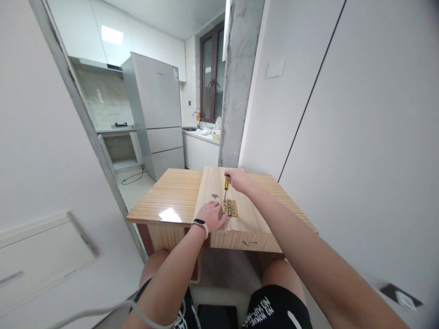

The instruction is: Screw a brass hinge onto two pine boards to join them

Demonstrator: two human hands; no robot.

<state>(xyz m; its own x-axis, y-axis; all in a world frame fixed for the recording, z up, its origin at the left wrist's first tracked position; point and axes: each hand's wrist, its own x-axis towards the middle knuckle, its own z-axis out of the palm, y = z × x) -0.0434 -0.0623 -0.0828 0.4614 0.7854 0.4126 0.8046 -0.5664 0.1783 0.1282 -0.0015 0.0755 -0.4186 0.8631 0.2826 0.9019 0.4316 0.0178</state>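
Observation:
In the head view, my right hand [238,178] is closed around the yellow-and-black handle of a screwdriver [227,184]. The screwdriver stands nearly upright, its tip down at the upper left part of a brass hinge [233,209]. This hinge lies open across the seam between two pale wooden boards [210,183]. My left hand [210,215] rests on the left board, fingers stretched out, fingertips and thumb at the hinge's left edge. A small pile of screws [215,196] sits on that board, just above my left fingers.
The boards lie on a wood-grain desk [168,194] with a drawer [240,241] at its front. Behind it stand a grey fridge [157,96] and a kitchen counter [202,146]. White wall panels [360,137] rise on the right. A pale cable [92,312] crosses the lower left.

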